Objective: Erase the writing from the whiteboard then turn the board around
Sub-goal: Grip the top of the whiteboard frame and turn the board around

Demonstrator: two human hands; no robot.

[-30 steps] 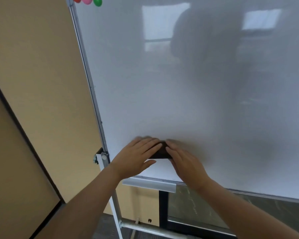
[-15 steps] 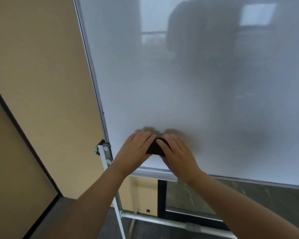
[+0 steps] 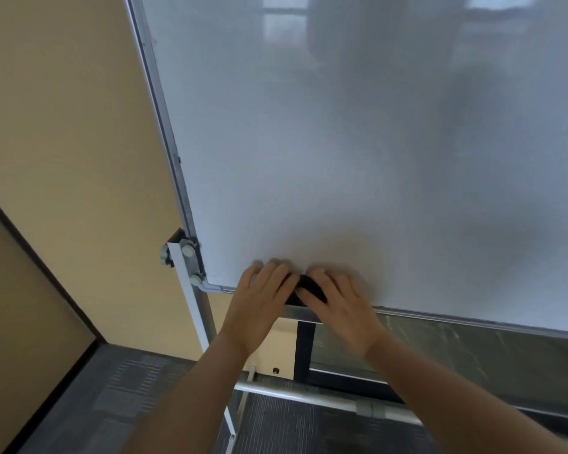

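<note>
The whiteboard (image 3: 341,142) fills the upper right of the head view, and its surface shows only dim reflections, no writing. A small black eraser (image 3: 307,284) lies against the board just above its bottom edge, near the lower left corner. My left hand (image 3: 259,303) covers the eraser's left part with its fingers laid flat. My right hand (image 3: 341,306) presses on the right part in the same way, thumb across the eraser. Most of the eraser is hidden under the two hands.
The board's pivot clamp (image 3: 184,253) sits on the white stand post at the left edge. Under the board are a black upright (image 3: 304,348) and a grey crossbar (image 3: 309,393) over dark carpet. A beige wall (image 3: 63,142) stands close on the left.
Both hands have slid the eraser down the board to its bottom edge. The view has tilted down, so the coloured magnets at the top left are out of sight.
</note>
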